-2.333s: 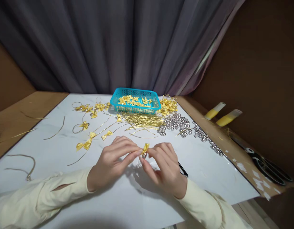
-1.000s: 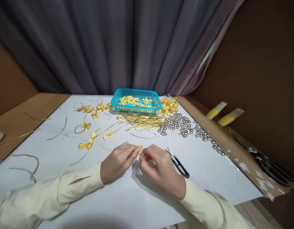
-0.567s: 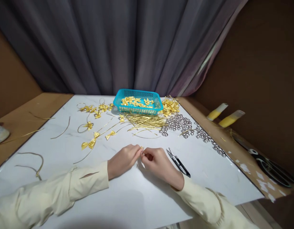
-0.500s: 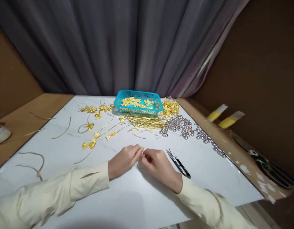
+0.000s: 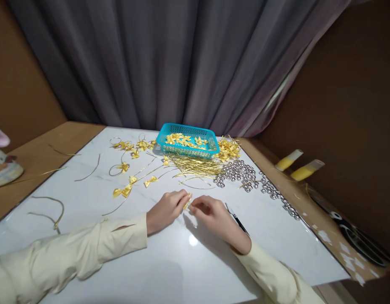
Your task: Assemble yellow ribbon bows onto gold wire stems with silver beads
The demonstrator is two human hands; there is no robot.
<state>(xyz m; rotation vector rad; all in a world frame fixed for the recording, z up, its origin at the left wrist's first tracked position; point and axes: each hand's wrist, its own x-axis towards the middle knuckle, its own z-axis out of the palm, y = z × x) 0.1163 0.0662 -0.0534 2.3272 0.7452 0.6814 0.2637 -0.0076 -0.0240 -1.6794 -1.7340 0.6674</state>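
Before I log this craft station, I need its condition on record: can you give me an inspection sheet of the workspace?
Surface: white board on a wooden table.
Job's things: small gold bow pinched between both hands.
Clutter: turquoise basket of bows, gold strips, silver bells, thread snips, scissors.
Grippers: left hand and right hand, fingertips together on the bow.
Cables: nothing seen.
Surroundings: grey curtain, brown walls.

One basket, two glue sticks, two hands.
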